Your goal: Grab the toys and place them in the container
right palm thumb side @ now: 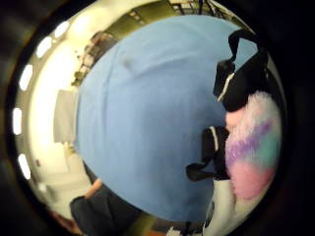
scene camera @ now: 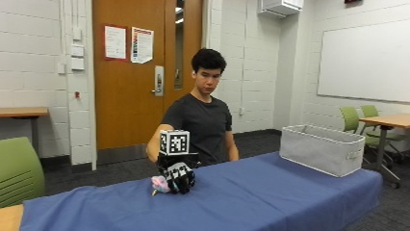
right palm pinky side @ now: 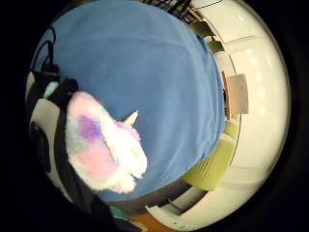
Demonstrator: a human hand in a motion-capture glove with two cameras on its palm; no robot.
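My gloved right hand (scene camera: 178,177) is just above the blue tablecloth (scene camera: 256,197), near the table's left half, and its fingers curl round a plush unicorn toy (scene camera: 159,183). The toy is white, pink and purple with a small gold horn (right palm pinky side: 131,116). Its fluffy body (right palm pinky side: 99,145) fills one side of the little finger side palm view, and it shows again beside the black glove straps (right palm thumb side: 231,88) as the pastel plush (right palm thumb side: 251,147) in the thumb side view. A grey fabric container (scene camera: 321,148) stands at the table's far right end, well away from the hand.
Blue cloth covers the whole tabletop between the hand and the container. A green chair (scene camera: 16,173) stands at the left. Green chairs (scene camera: 359,120) and another table (scene camera: 390,120) are behind the container at the right.
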